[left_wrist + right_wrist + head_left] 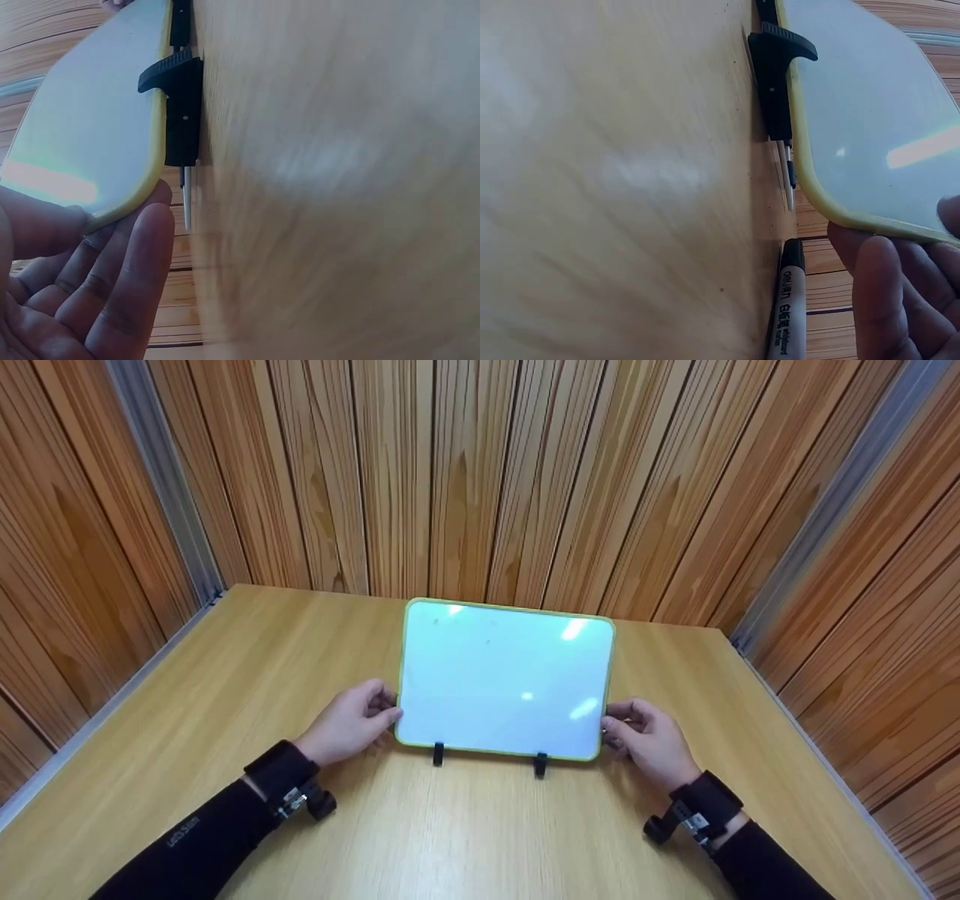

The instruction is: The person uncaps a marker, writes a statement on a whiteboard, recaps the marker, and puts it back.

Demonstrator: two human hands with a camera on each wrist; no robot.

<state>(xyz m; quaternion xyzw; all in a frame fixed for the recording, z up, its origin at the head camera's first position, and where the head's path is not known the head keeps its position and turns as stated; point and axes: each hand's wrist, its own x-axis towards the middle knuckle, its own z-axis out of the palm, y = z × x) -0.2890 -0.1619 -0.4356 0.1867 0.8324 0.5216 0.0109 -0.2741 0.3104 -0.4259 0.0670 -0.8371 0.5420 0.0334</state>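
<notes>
We see a whiteboard (502, 682) standing up in the middle of the wooden table (480, 832), with its long side down. It has a yellow-green rim (159, 135) and round corners. Bright patches of light shine on its front, and we spot two tiny dark marks near the top.

Our left hand (349, 724) pinches the left side of the board, low down. The thumb is in front and the bent fingers are behind, with only the thin edge between them. Our right hand (651, 739) pinches the right side the same way, also low down.

Two black hooks, the left hook (438, 754) and the right hook (540, 766), hold the bottom rim from the front. From the right wrist, we can see a whiteboard marker (790, 311) with a black cap, lying near the board's lower right corner.

We have black sleeves (202, 840) and black wristbands (281, 772). A wood-plank wall (390, 472) stands behind the table.
</notes>
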